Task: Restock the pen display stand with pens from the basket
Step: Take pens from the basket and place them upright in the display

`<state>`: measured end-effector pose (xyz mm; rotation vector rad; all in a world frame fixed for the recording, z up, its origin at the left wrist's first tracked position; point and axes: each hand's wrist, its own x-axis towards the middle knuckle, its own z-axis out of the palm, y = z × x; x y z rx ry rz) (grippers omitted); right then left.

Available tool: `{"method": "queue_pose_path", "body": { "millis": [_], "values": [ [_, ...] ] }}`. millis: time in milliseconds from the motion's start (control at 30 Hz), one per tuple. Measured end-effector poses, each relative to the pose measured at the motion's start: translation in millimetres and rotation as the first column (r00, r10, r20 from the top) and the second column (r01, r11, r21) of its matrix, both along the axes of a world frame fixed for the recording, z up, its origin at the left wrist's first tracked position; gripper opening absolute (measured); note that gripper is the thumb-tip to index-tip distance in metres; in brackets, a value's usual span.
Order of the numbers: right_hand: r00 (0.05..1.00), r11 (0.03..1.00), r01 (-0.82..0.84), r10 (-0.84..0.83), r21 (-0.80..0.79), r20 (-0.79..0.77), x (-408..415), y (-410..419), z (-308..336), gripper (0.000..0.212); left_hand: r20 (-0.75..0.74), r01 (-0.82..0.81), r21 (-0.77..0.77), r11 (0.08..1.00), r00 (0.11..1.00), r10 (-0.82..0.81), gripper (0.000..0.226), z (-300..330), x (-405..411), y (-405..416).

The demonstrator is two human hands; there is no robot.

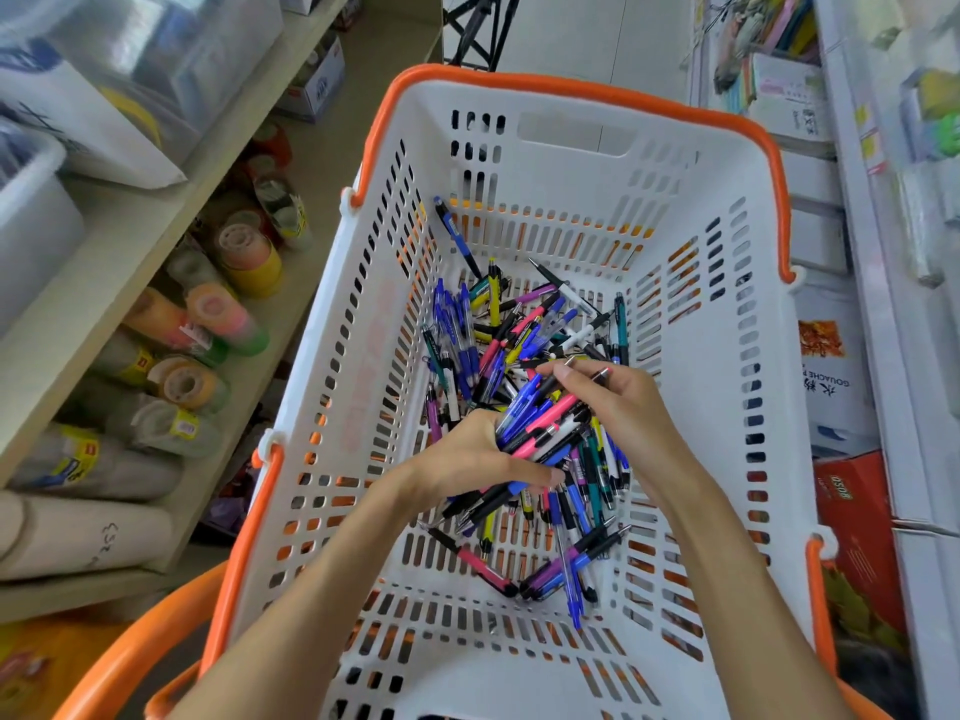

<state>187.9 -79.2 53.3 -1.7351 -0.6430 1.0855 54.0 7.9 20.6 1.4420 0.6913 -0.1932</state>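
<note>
A white slotted basket (722, 356) with orange handles fills the middle of the view. On its floor lies a heap of loose pens (483, 330) in blue, pink, yellow, purple, teal and black. My left hand (467, 459) grips a bundle of pens (545, 423) from the left, fingers curled round it. My right hand (618, 402) curls over the same bundle from the right, its fingertips on the upper pen ends. Both hands are inside the basket, above the heap. The pen display stand is not in view.
Wooden shelves on the left hold rolls of tape (249, 252) and wrapped paper rolls (88, 532), with clear bins (31, 226) above. White shelving with stationery boxes (836, 387) stands on the right. A black metal stand (478, 28) rises on the floor beyond the basket.
</note>
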Motion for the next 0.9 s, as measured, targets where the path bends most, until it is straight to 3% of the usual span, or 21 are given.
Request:
{"method": "queue_pose_path", "body": {
  "millis": [100, 200, 433, 567, 633, 767, 900],
  "values": [
    [0.994, 0.994, 0.099, -0.100, 0.036, 0.039, -1.2, 0.0, 0.0, 0.014, -0.004, 0.030, -0.023, 0.999, 1.000, -0.030, 0.029, -1.1, -0.3, 0.6],
    [0.983, 0.982, 0.185, -0.184, 0.033, -0.025, -2.3, 0.6, 0.9, 0.011, 0.010, 0.039, -0.046, 0.998, 0.999, -0.039, 0.029, -1.1, -1.0, 1.8],
    [0.969, 0.969, 0.245, -0.244, 0.016, -0.035, -1.8, 0.7, 2.5, 0.016, 0.016, 0.045, 0.001, 0.999, 0.999, -0.045, 0.023, 2.8, -0.5, 2.1],
    [0.955, 0.955, 0.296, -0.295, 0.033, -0.028, -0.2, -0.6, 2.6, 0.017, 0.027, 0.052, -0.003, 0.999, 0.998, -0.052, 0.037, 3.8, -2.8, 1.5],
    [0.925, 0.924, 0.376, -0.371, 0.069, -0.077, 4.3, -0.9, 4.5, 0.018, 0.018, 0.076, -0.021, 0.997, 0.997, -0.076, 0.037, 3.4, -3.8, 0.7],
    [0.886, 0.876, 0.463, -0.463, 0.131, -0.037, 6.3, -1.3, 5.1, 0.015, 0.033, 0.104, -0.098, 0.990, 0.994, -0.102, 0.012, 6.9, -2.9, -2.4],
    [0.780, 0.754, 0.616, -0.624, 0.229, -0.043, 15.0, -6.9, 9.7, 0.014, 0.009, 0.054, -0.130, 0.990, 0.999, -0.053, 0.024, 5.1, -5.1, 1.4]
  ]
}}
